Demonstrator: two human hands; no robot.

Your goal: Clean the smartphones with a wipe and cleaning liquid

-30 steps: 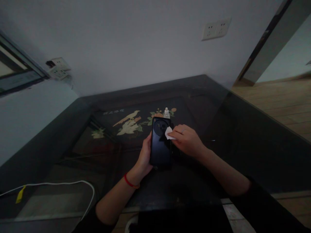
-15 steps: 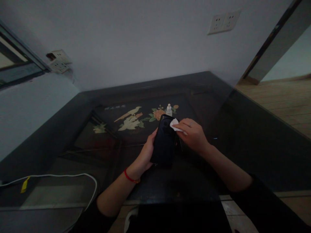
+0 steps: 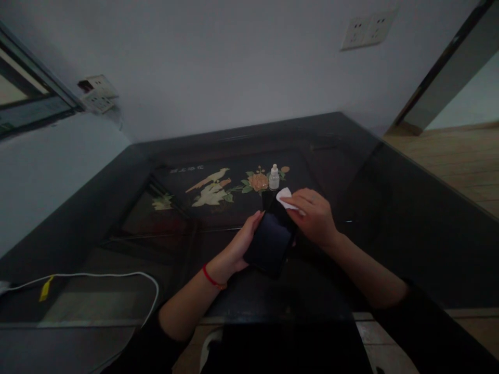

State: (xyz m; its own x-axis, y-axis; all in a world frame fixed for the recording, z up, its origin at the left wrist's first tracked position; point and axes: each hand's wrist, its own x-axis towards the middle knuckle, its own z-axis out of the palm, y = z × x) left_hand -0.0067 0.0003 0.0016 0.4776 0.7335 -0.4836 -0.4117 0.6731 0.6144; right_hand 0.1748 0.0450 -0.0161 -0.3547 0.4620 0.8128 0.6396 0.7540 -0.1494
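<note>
A dark smartphone (image 3: 271, 241) lies tilted in my left hand (image 3: 242, 241), which grips it along its left edge. Some of those fingers are hidden behind the phone. My right hand (image 3: 314, 214) pinches a small white wipe or tissue (image 3: 285, 197) against the phone's upper end. Just beyond the phone, a small clear bottle with a white cap (image 3: 274, 178) stands upright on the black table (image 3: 218, 306).
Bird and flower pictures (image 3: 210, 195) decorate the glossy tabletop. A white cable (image 3: 101, 274) with a yellow tag (image 3: 46, 289) runs over the left front. Wall sockets (image 3: 368, 29) are on the wall behind, and a doorway lies at right.
The phone has turned clockwise and dropped slightly, so its top leans right. The wipe stays at its upper end, and the bottle shows fully. The view has shifted slightly.
</note>
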